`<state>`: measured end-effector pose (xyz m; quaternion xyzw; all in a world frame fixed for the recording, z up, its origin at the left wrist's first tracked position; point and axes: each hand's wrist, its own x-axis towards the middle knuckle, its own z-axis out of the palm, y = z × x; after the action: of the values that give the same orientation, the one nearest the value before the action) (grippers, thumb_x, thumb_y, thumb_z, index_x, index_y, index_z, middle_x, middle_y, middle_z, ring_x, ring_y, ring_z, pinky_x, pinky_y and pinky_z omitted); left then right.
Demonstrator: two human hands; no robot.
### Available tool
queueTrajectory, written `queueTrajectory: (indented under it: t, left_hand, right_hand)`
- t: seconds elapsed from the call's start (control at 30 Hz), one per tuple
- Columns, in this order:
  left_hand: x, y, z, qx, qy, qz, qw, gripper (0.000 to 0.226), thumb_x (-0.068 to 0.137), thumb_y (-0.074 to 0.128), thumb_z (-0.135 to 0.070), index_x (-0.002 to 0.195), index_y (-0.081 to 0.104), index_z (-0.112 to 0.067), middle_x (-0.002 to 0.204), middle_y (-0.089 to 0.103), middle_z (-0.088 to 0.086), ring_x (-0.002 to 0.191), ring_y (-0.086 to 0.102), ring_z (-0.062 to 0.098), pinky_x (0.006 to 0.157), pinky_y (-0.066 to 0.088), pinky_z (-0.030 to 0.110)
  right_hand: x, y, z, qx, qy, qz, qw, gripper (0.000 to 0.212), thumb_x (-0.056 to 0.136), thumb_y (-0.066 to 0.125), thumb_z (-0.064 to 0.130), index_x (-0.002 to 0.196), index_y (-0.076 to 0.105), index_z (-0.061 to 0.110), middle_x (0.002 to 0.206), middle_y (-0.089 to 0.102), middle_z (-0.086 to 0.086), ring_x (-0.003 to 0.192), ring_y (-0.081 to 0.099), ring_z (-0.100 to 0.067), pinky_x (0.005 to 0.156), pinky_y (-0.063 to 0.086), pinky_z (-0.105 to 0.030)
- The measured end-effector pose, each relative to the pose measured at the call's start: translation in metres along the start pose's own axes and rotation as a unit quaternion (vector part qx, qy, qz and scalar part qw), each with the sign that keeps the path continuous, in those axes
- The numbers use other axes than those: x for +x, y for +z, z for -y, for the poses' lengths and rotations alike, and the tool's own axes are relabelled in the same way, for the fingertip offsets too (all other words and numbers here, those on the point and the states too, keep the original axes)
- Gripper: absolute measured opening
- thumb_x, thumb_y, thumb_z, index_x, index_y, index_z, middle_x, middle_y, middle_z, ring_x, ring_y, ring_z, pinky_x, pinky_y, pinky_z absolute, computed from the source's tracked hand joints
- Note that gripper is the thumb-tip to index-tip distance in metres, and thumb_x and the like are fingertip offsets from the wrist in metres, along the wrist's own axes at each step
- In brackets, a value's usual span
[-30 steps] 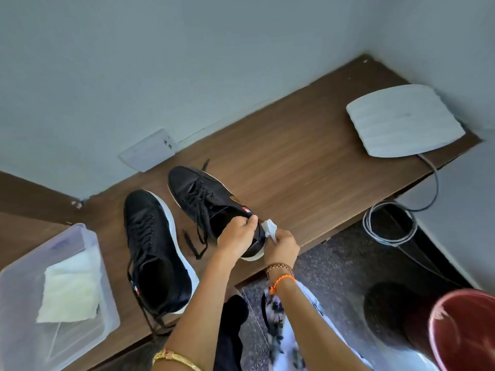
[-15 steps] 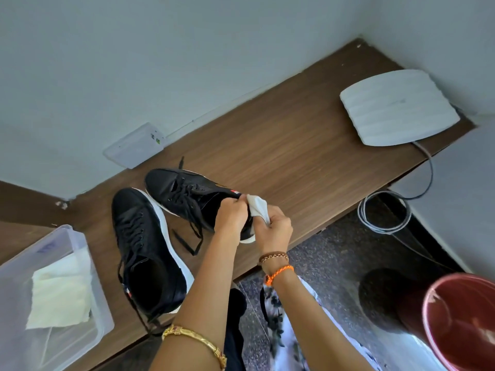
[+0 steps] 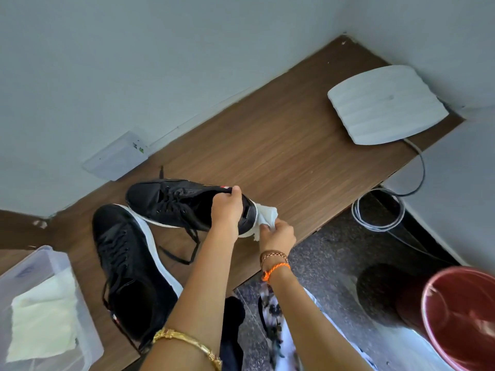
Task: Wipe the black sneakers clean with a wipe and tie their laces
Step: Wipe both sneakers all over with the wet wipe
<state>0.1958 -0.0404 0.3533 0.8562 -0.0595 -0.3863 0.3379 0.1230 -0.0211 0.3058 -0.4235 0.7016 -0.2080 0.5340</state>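
Note:
Two black sneakers with white soles are on the wooden desk (image 3: 294,162). The far sneaker (image 3: 171,202) is tipped on its side, laces loose and trailing. My left hand (image 3: 226,212) grips its collar at the heel end. My right hand (image 3: 277,232) pinches a crumpled white wipe (image 3: 266,214) pressed against the sneaker's heel. The near sneaker (image 3: 126,266) stands flat beside it, laces untied.
A clear plastic bin (image 3: 85,319) holding a white cloth (image 3: 44,317) sits at the left. A white router (image 3: 385,103) with a coiled cable (image 3: 377,215) lies at the far right. A red bucket (image 3: 460,317) stands on the floor. A wall socket (image 3: 117,156) is behind the sneakers.
The far sneaker has been turned and tipped onto its side, toe pointing left. The wipe has moved onto its heel.

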Motion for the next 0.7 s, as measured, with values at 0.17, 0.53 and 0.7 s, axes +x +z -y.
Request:
queueTrajectory:
  t: [0.17,0.53,0.7]
  left_hand:
    - [-0.014,-0.037,0.019,0.44,0.312,0.003,0.842,0.056,0.096,0.027,-0.048,0.103,0.069,-0.012,0.109,0.069,0.011,0.111,0.059,0.027,0.079,0.042,0.032]
    - [-0.003,-0.048,0.027,0.541,0.42,-0.01,0.729,0.044,0.098,0.031,-0.036,0.088,0.067,-0.01,0.081,0.073,0.012,0.083,0.066,0.03,0.085,0.038,0.034]
    - [-0.003,-0.014,0.004,0.481,0.354,0.015,0.802,0.042,0.097,0.037,-0.04,0.084,0.065,-0.011,0.092,0.069,0.011,0.095,0.062,0.031,0.071,0.037,0.032]
  right_hand:
    - [-0.014,0.009,0.013,0.106,-0.021,0.003,0.994,0.014,0.077,0.051,0.025,0.068,0.051,0.014,0.076,0.054,-0.007,0.073,0.047,-0.019,0.067,0.037,-0.027]
    - [0.0,0.001,0.005,0.034,-0.003,-0.031,0.999,0.044,0.084,0.057,0.012,0.049,0.031,0.017,0.052,0.041,-0.002,0.059,0.043,-0.024,0.062,0.036,-0.029]
    - [0.011,-0.01,0.019,0.072,-0.04,-0.076,0.994,0.015,0.084,0.054,0.005,0.069,0.056,0.01,0.061,0.052,-0.002,0.056,0.046,-0.017,0.055,0.037,-0.022]
